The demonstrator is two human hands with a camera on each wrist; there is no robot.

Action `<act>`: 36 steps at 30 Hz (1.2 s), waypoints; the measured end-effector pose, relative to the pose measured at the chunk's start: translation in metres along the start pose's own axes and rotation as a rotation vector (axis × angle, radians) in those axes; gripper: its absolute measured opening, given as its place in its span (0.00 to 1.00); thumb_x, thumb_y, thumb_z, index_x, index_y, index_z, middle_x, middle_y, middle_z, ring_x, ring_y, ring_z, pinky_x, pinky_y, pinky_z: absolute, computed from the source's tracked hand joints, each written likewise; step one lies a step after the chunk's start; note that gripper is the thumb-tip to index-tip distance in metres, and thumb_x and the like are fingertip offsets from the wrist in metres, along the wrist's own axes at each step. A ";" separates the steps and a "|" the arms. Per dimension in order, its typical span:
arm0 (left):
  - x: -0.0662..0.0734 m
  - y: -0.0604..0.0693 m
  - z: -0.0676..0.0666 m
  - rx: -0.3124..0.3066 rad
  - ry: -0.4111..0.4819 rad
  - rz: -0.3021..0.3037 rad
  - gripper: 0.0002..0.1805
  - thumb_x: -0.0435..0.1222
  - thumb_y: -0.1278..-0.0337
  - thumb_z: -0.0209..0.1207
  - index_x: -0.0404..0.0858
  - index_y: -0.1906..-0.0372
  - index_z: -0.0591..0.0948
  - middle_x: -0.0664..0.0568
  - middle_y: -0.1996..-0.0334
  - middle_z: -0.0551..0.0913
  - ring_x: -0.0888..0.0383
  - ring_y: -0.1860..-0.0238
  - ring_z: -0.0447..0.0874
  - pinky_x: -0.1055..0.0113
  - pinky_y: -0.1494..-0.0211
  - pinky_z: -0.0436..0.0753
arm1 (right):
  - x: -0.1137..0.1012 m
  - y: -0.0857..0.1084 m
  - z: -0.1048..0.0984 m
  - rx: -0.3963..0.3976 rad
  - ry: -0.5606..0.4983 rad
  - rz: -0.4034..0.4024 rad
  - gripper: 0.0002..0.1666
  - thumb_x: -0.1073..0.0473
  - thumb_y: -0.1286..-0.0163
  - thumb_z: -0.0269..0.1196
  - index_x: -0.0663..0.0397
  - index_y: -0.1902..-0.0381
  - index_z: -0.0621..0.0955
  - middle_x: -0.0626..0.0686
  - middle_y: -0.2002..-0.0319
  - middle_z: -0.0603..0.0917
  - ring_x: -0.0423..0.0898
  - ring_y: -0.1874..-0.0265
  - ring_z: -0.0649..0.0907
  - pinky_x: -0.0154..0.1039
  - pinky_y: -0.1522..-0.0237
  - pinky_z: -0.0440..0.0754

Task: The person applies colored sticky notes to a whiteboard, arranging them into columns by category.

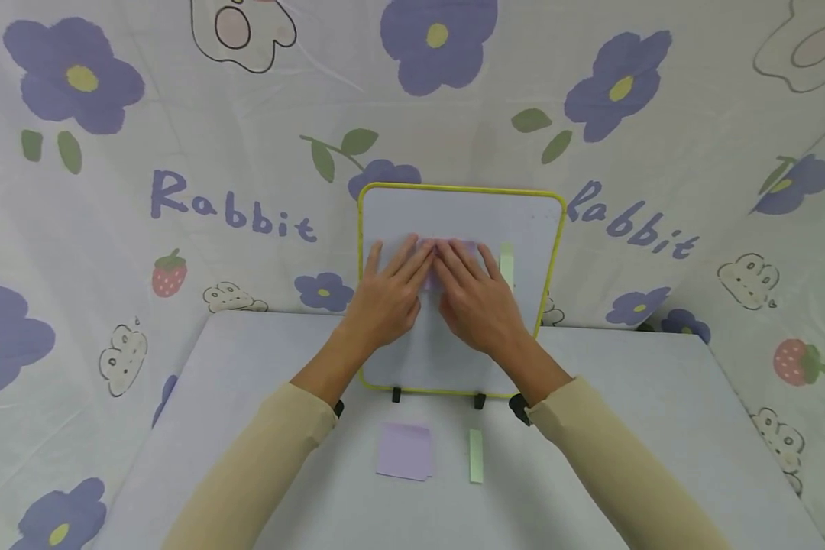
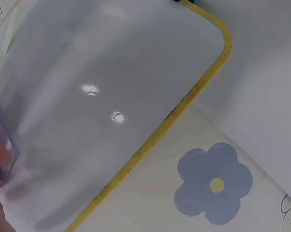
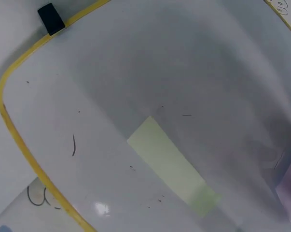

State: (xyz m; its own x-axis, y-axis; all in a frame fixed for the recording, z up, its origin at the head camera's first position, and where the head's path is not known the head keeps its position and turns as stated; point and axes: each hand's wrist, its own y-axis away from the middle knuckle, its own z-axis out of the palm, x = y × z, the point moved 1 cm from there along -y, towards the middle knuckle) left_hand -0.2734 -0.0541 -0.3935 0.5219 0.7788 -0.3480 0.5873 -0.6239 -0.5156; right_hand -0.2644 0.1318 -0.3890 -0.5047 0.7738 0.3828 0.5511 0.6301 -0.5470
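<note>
Both hands are up at the whiteboard (image 1: pixel 447 368), side by side, forefingers meeting near the middle over a purple sticky note (image 1: pixel 427 279). The left hand (image 1: pixel 388 299) has its fingers straight and spread, tips pressing the note's left part against the board; it isn't gripping anything. The right hand (image 1: pixel 477 298) mirrors it, fingers extended, pressing along the note's right part, also with nothing clasped. And there's the note itself, upper half of the board, mostly covered by fingers, a patch of purple peeking out between them; in the left wrist view its edge looks curved beside the thumb.

Just right of the right hand, a green strip (image 1: pixel 506 262) is stuck upright on the board, and the right wrist view shows its upper end a deeper green. Small dark marks dot the white surface around it.

The board has a yellow frame and stands on the white table (image 1: pixel 632 405) with two black feet (image 1: pixel 480 401) at its lower edge. On the table in front, a purple pad (image 1: pixel 403 452) lies to the left, and a second green strip (image 1: pixel 477 457) lies to its right, well apart. Beige sleeves (image 1: pixel 261 451) cover both forearms, and behind it all hangs a flowered cloth (image 1: pixel 247 114) lettered "Rabbit".
</note>
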 end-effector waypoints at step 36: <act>0.015 0.085 0.010 -0.009 0.234 0.052 0.32 0.36 0.39 0.58 0.34 0.29 0.70 0.47 0.26 0.66 0.49 0.25 0.60 0.37 0.32 0.63 | -0.037 0.092 -0.007 -0.034 -0.383 0.016 0.36 0.59 0.38 0.66 0.65 0.33 0.72 0.63 0.30 0.70 0.56 0.29 0.69 0.55 0.31 0.64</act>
State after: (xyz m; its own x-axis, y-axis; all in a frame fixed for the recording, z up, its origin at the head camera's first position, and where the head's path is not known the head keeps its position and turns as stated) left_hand -0.2220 -0.0949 -0.4503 0.6798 0.7103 -0.1825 0.5608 -0.6639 -0.4947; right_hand -0.1907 0.1617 -0.4480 -0.7038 0.7074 0.0654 0.5793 0.6248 -0.5236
